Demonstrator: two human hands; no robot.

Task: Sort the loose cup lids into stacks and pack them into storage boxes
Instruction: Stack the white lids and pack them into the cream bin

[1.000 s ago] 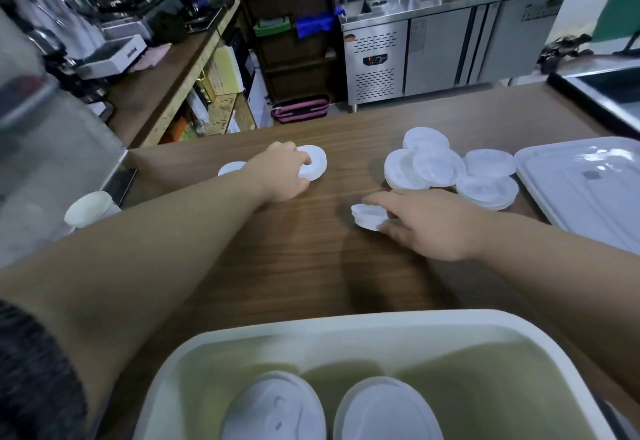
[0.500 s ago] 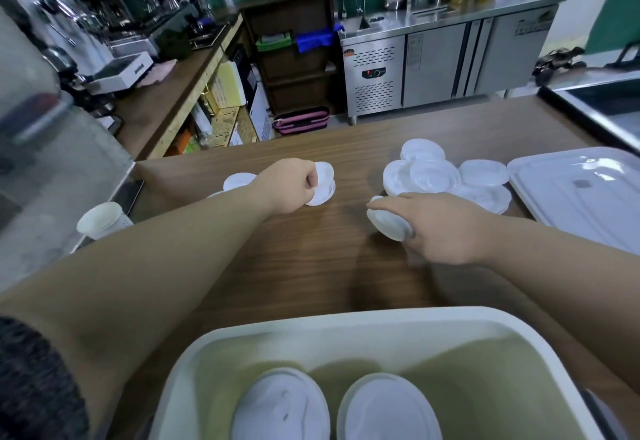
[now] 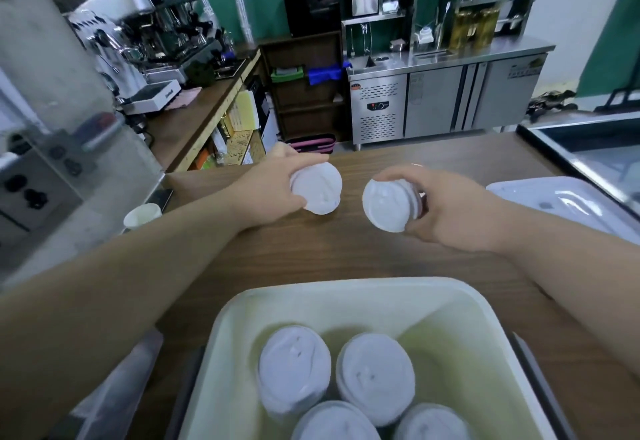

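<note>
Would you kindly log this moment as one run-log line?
left hand: grips lid stack | right hand: grips second lid stack | box: four stacks inside | status: neither held stack boxed yet

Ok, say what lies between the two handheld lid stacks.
Head view: only bare brown wooden counter separates the left white plastic lid stack and the right lid stack.

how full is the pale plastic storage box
Partly full: four stacks of white round plastic cup lids stand in the pale plastic storage box, its far floor bare.
</note>
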